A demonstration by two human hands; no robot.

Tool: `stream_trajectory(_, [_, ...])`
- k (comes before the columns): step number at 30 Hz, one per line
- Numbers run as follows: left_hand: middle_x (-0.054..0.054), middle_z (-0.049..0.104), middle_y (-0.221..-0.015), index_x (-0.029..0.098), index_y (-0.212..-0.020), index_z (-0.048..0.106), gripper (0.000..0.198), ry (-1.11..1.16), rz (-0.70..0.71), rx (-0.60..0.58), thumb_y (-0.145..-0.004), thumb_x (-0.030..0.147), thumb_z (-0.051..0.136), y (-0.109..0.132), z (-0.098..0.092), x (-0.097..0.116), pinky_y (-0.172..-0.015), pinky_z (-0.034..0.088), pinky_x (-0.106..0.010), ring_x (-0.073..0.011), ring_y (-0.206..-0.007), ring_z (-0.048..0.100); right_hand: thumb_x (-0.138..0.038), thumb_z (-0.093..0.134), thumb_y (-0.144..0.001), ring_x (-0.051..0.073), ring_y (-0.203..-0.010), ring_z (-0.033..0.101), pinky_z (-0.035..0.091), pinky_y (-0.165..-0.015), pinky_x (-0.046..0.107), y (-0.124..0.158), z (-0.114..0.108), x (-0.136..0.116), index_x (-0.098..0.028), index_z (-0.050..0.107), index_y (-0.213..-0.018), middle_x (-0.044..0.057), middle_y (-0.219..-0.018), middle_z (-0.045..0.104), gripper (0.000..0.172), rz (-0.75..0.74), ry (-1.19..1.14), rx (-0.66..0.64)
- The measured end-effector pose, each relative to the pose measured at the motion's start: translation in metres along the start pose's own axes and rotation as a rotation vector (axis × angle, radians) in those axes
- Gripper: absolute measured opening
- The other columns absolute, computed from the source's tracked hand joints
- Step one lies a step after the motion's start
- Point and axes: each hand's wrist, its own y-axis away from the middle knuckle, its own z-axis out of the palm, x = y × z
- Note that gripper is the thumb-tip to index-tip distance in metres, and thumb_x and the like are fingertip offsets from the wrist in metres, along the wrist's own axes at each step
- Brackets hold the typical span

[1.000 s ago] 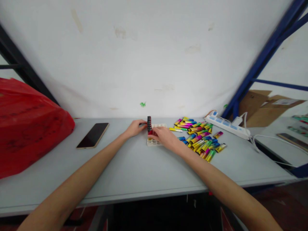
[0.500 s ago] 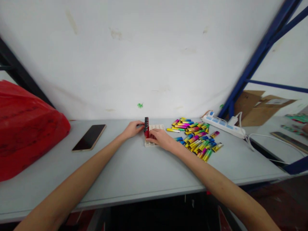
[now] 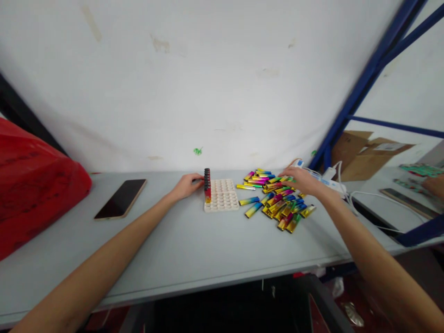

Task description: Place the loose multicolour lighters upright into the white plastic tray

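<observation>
A white tray (image 3: 222, 202) with rows of round holes lies on the table. Along its left edge stands a row of small red tubes with black tops (image 3: 207, 185), the nearest one gold at its base. My left hand (image 3: 187, 186) is beside this row, its thumb and fingertips closed at the tubes; the exact contact is partly hidden. To the right is a loose pile of shiny tubes (image 3: 277, 210) in gold, blue, pink and green. Over the pile's back part reaches my right hand (image 3: 301, 180), fingers stretched down among the tubes and apart, with none seen lifted.
A dark phone (image 3: 121, 199) lies on the left, near a red plastic bag (image 3: 38, 185). Behind my right hand are a white power strip (image 3: 333, 185) and cables. A blue metal frame (image 3: 360, 88) and cardboard box (image 3: 367, 157) stand right. Another person's hand (image 3: 435, 185) shows at far right.
My right hand has left the tray and moved right to the pile, uncovering the tray's holes and the row of tubes. My left hand stays by the row. The view has shifted slightly.
</observation>
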Motion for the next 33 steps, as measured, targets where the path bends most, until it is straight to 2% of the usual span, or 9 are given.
stream_trajectory(3, [-0.009,0.078,-0.108,0.017,-0.100,0.077,0.040,-0.004,0.003,-0.001,-0.082,0.045,0.055,0.000,0.000,0.000,-0.096,0.051,-0.037,-0.0284,-0.101,0.070,-0.024,0.068,-0.087,0.026,-0.103,0.066,0.050,-0.095,0.039,0.006,0.015,0.011,-0.017,0.076,-0.111,0.015,-0.109,0.071,0.026,-0.058,0.003,-0.047])
stream_trajectory(7, [-0.010,0.077,-0.109,0.016,-0.101,0.077,0.041,-0.013,0.007,-0.005,-0.083,0.045,0.054,0.001,0.000,0.000,-0.095,0.052,-0.037,-0.0282,-0.102,0.070,-0.025,0.064,-0.088,0.025,-0.099,0.065,0.050,-0.091,0.038,0.007,0.030,0.013,-0.019,0.075,-0.108,0.013,-0.105,0.071,0.023,-0.065,-0.038,-0.053])
stream_trajectory(15, [-0.008,0.078,-0.111,0.018,-0.102,0.078,0.039,-0.022,-0.005,0.004,-0.083,0.042,0.054,0.001,0.000,0.001,-0.096,0.052,-0.037,-0.0277,-0.103,0.070,-0.029,0.059,-0.090,0.026,-0.093,0.064,0.052,-0.087,0.040,0.000,0.038,0.021,-0.017,0.075,-0.100,0.013,-0.099,0.069,0.022,-0.069,-0.092,-0.035])
stream_trajectory(17, [-0.007,0.078,-0.110,0.019,-0.101,0.078,0.037,-0.027,-0.009,0.008,-0.084,0.042,0.055,0.001,0.000,0.002,-0.096,0.052,-0.036,-0.0276,-0.103,0.070,-0.034,0.057,-0.092,0.027,-0.095,0.064,0.052,-0.089,0.042,0.001,0.036,0.018,-0.018,0.074,-0.099,0.013,-0.100,0.070,0.025,-0.075,-0.142,-0.003])
stream_trajectory(20, [-0.007,0.078,-0.109,0.019,-0.100,0.078,0.036,-0.038,-0.012,0.010,-0.084,0.042,0.056,0.001,0.000,0.002,-0.095,0.052,-0.036,-0.0277,-0.103,0.070,-0.044,0.055,-0.093,0.028,-0.095,0.066,0.053,-0.089,0.044,0.002,0.032,0.011,-0.018,0.071,-0.104,0.013,-0.101,0.072,0.032,0.017,-0.299,0.115])
stream_trajectory(23, [-0.007,0.078,-0.109,0.019,-0.101,0.078,0.037,-0.046,-0.008,0.007,-0.084,0.042,0.055,0.001,0.000,0.003,-0.095,0.052,-0.036,-0.0275,-0.103,0.070,-0.054,0.062,-0.089,0.026,-0.094,0.069,0.055,-0.085,0.042,0.000,0.026,-0.004,-0.019,0.067,-0.108,0.011,-0.102,0.073,0.040,0.133,-0.621,0.279])
stream_trajectory(26, [-0.007,0.078,-0.110,0.018,-0.101,0.078,0.037,-0.050,0.002,0.001,-0.085,0.042,0.054,0.001,-0.001,0.003,-0.095,0.052,-0.036,-0.0272,-0.103,0.070,-0.053,0.072,-0.082,0.021,-0.087,0.068,0.055,-0.082,0.037,-0.012,0.018,-0.029,-0.020,0.066,-0.109,0.008,-0.097,0.074,0.043,0.162,-0.927,0.374])
stream_trajectory(30, [-0.008,0.078,-0.110,0.018,-0.101,0.078,0.038,-0.056,0.007,-0.002,-0.085,0.042,0.053,0.000,-0.001,0.002,-0.095,0.052,-0.036,-0.0274,-0.102,0.070,-0.045,0.079,-0.078,0.016,-0.088,0.064,0.052,-0.080,0.030,-0.041,0.006,-0.073,-0.022,0.069,-0.107,0.005,-0.102,0.073,0.038,0.108,-1.194,0.358])
stream_trajectory(33, [-0.008,0.077,-0.109,0.018,-0.102,0.078,0.039,-0.057,0.006,0.001,-0.085,0.043,0.053,0.000,0.000,0.001,-0.094,0.052,-0.037,-0.0279,-0.103,0.070,-0.043,0.081,-0.076,0.014,-0.089,0.062,0.051,-0.079,0.028,-0.063,0.001,-0.107,-0.023,0.072,-0.104,0.003,-0.102,0.071,0.035,0.076,-1.365,0.285])
